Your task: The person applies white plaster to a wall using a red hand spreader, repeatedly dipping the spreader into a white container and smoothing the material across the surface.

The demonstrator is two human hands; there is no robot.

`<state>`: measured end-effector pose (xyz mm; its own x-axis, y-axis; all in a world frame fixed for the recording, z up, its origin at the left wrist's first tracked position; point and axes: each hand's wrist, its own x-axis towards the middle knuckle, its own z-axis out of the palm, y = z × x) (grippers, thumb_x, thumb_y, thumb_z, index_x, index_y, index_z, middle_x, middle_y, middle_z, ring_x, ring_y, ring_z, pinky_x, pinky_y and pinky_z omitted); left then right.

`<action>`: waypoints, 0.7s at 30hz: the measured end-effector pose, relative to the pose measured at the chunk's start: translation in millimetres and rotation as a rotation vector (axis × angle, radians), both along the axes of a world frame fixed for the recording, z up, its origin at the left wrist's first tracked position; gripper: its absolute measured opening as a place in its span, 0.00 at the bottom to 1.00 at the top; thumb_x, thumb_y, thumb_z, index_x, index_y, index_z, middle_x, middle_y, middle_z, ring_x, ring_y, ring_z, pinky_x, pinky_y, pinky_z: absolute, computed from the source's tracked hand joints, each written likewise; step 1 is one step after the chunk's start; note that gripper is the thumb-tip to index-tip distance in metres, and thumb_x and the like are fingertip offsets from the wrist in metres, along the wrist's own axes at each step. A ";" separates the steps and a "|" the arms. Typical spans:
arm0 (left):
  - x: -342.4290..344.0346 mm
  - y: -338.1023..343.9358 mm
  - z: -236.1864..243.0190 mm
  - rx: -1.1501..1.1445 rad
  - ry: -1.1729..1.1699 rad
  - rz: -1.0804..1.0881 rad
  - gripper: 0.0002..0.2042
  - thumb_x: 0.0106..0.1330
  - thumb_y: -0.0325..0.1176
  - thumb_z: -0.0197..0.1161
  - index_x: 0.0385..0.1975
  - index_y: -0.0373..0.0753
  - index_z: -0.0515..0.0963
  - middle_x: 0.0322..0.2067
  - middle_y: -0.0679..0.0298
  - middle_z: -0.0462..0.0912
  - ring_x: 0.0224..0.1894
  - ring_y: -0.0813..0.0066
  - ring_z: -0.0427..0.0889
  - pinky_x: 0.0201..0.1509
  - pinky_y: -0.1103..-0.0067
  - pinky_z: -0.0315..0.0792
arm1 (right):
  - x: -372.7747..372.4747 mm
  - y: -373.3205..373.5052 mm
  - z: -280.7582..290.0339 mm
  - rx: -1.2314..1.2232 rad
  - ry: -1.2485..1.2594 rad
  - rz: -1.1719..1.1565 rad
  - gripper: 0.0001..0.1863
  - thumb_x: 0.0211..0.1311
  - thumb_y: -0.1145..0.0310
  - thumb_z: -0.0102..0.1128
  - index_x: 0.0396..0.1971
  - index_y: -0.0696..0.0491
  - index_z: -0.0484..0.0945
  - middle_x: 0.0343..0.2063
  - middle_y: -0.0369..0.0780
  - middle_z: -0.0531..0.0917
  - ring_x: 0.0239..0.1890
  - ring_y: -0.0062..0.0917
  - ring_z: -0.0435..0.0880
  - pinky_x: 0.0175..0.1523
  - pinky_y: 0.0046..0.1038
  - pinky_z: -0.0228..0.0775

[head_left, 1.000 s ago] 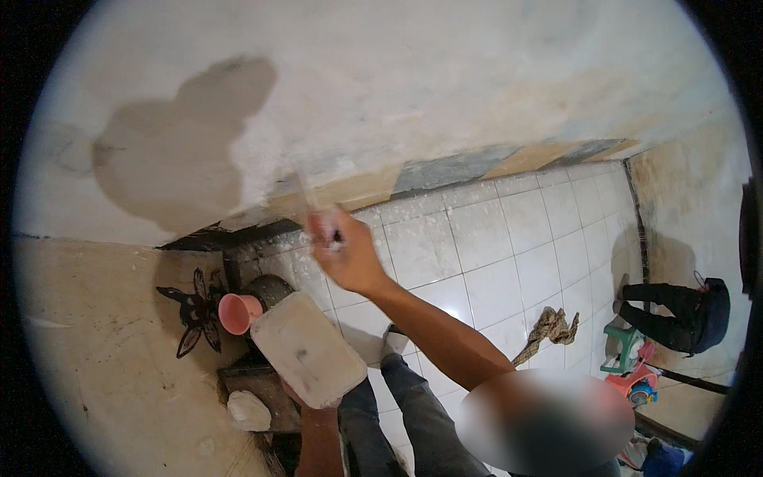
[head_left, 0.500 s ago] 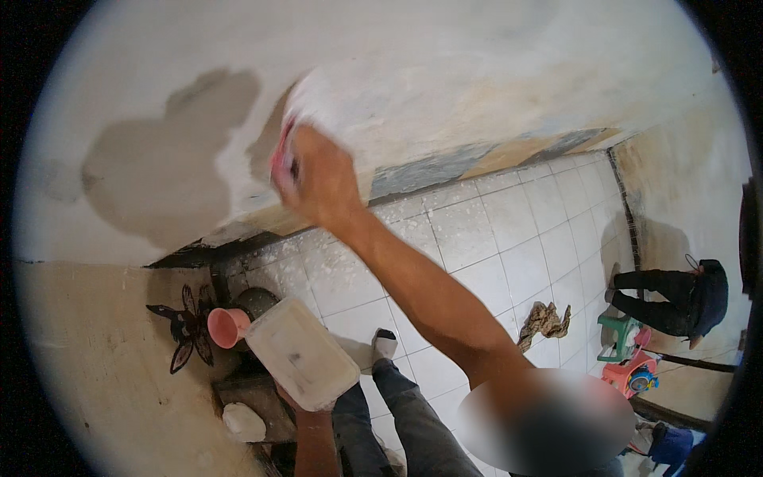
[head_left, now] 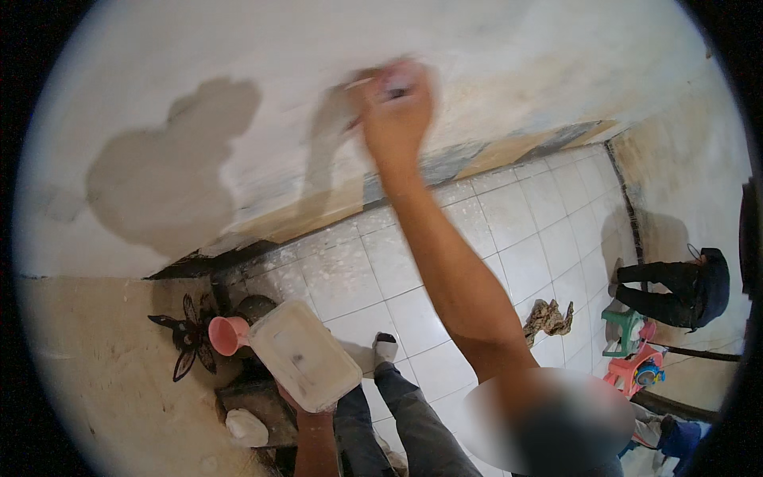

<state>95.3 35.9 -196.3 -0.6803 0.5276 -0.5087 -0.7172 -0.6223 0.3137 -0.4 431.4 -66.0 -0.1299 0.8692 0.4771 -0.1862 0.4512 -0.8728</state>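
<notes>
Pale, patchy wall point(head_left: 524, 48) gives the right hand point(head_left: 400, 111) loads of room either side; its bottom edge meets the tiled floor point(head_left: 350, 270) below those fingers. Cream tub point(head_left: 302, 358) sits down-left of them on the left hand point(head_left: 288, 395), fingers mostly hidden, can't tell how they're set. Right fingers are clamped round a blurry pinkish tool point(head_left: 400, 77).

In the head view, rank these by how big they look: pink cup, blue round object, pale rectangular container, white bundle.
1. Pale rectangular container, clearly largest
2. Pink cup and white bundle: too alike to rank
3. Blue round object, smallest, though it lies farther off
</notes>
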 end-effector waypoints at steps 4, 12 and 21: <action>5.3 16.8 0.7 0.001 0.002 -0.021 0.33 0.71 0.60 0.47 0.71 0.49 0.57 0.68 0.59 0.64 0.66 0.51 0.68 0.66 0.47 0.65 | 20.5 -63.9 -8.2 0.387 -0.277 0.402 0.07 0.53 0.74 0.62 0.29 0.55 0.73 0.25 0.45 0.77 0.26 0.39 0.78 0.34 0.35 0.72; 6.5 24.8 0.5 -0.040 0.055 -0.041 0.33 0.72 0.60 0.46 0.71 0.49 0.57 0.68 0.60 0.64 0.66 0.52 0.69 0.66 0.48 0.66 | 93.2 79.2 -11.9 -0.261 -0.120 -0.351 0.08 0.57 0.73 0.59 0.26 0.59 0.70 0.25 0.43 0.78 0.26 0.27 0.79 0.29 0.27 0.71; 10.0 17.5 -8.2 -0.393 0.489 -0.221 0.32 0.72 0.59 0.45 0.71 0.49 0.57 0.67 0.61 0.65 0.65 0.55 0.70 0.66 0.51 0.67 | 44.1 -63.2 -28.7 0.494 -0.441 0.429 0.11 0.53 0.69 0.65 0.30 0.56 0.71 0.26 0.48 0.76 0.29 0.46 0.78 0.34 0.44 0.69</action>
<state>105.3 53.5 -204.5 -0.7787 0.5193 -0.3519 -0.5321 -0.2495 0.8091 43.7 368.1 -94.7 -0.6734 0.4009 0.6212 -0.1149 0.7733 -0.6236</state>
